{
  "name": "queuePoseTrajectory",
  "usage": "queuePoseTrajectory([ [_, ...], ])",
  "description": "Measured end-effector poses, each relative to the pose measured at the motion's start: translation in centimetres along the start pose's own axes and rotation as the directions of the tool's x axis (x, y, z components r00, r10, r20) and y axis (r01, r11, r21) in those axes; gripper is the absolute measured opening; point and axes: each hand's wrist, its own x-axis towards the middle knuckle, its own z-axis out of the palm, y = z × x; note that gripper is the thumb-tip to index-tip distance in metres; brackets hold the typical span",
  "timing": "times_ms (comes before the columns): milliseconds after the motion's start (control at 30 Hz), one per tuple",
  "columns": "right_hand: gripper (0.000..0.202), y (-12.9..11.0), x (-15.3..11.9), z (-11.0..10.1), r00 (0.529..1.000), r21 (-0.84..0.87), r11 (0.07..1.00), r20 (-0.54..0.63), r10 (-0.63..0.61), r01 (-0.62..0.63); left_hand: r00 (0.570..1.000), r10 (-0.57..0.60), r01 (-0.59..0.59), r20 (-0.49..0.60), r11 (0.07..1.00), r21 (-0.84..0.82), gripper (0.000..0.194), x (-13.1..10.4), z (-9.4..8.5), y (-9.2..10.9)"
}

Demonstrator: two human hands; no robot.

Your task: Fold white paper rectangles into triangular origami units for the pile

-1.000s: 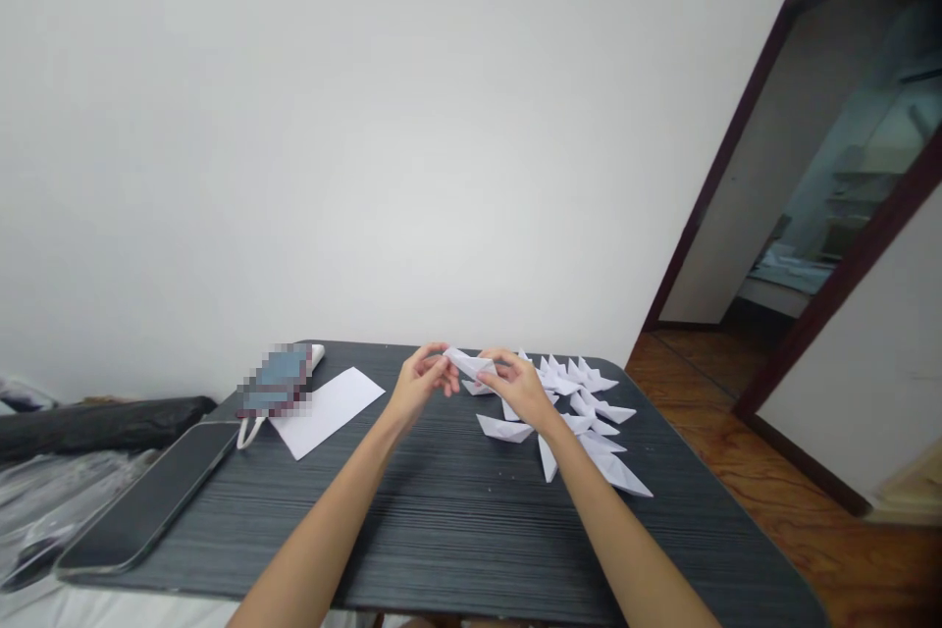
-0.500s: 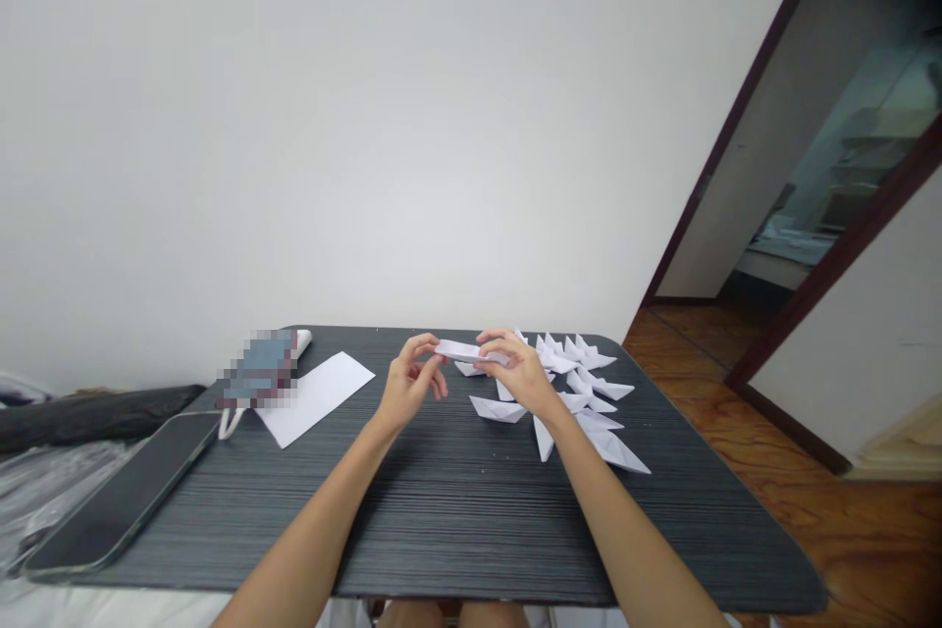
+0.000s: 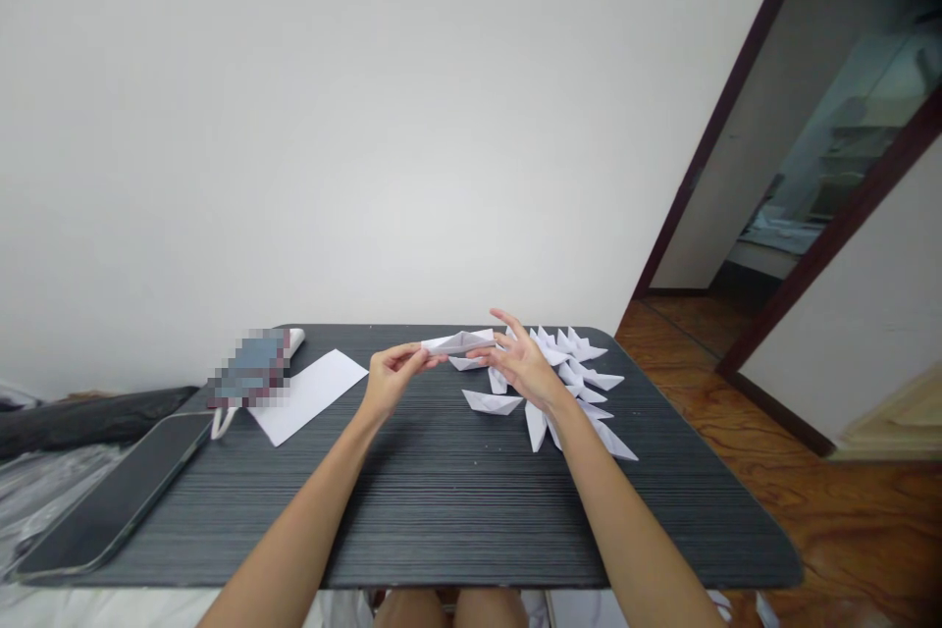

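While the left hand [image 3: 390,378] pinches one end of a folded white paper [image 3: 457,344] held above the worktop [image 3: 442,510], the right hand [image 3: 528,368] spreads its fingers around the other end, contact there unclear, near a cluster of white paper boats [image 3: 581,376].

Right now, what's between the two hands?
A folded white paper, left end pinched in the left hand, right end at the spread fingers of the right hand; head view.

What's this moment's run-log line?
left hand: pinches folded paper | right hand: open at its right end | paper boats: table, right side | white sheet: left side
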Motion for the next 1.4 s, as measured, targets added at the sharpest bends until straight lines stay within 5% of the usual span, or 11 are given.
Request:
queuePoseTrajectory([
  [233,0.021,0.9,0.2,-1.1,0.987,0.141,0.980,-0.067,0.147,-0.137,0.992,0.082,-0.099,0.098,0.979,0.179,0.017,-0.2,0.0,1.2],
  [500,0.025,1.5,0.1,-2.0,0.951,0.225,0.931,-0.052,0.304,-0.286,0.937,0.278,-0.347,0.213,0.822,0.452,0.015,-0.5,-0.4,1.7],
  [700,0.041,1.0,-0.1,-2.4,0.937,0.199,0.917,0.017,0.350,-0.346,0.897,0.313,-0.435,0.311,0.748,0.502,0.017,-0.9,-0.3,2.2],
  [833,0.029,0.9,-0.2,-2.4,0.918,0.075,0.916,-0.021,0.397,-0.394,0.923,0.226,-0.359,0.311,0.798,0.484,0.015,-0.9,-0.2,1.9],
  [967,0.022,1.2,0.0,-2.3,0.911,-0.035,0.915,-0.114,0.395,-0.401,0.979,0.032,-0.110,0.201,0.914,0.391,0.015,-0.8,0.0,1.0],
  [1067,0.020,1.3,0.0,-2.0,0.910,-0.083,0.915,-0.175,0.376,-0.394,0.983,-0.066,0.013,0.169,0.954,0.298,0.018,-0.7,0.2,0.6],
  [1233,0.023,1.0,-0.1,-1.1,0.937,-0.110,0.938,-0.162,0.309,-0.328,0.978,-0.142,0.122,0.154,0.983,0.136,0.037,-0.6,0.4,0.6],
  [1400,0.019,0.8,-0.1,-0.6,0.969,-0.058,0.973,-0.122,0.215,-0.223,0.980,-0.116,0.096,0.162,0.988,0.124,0.022,-0.5,0.5,0.8],
])
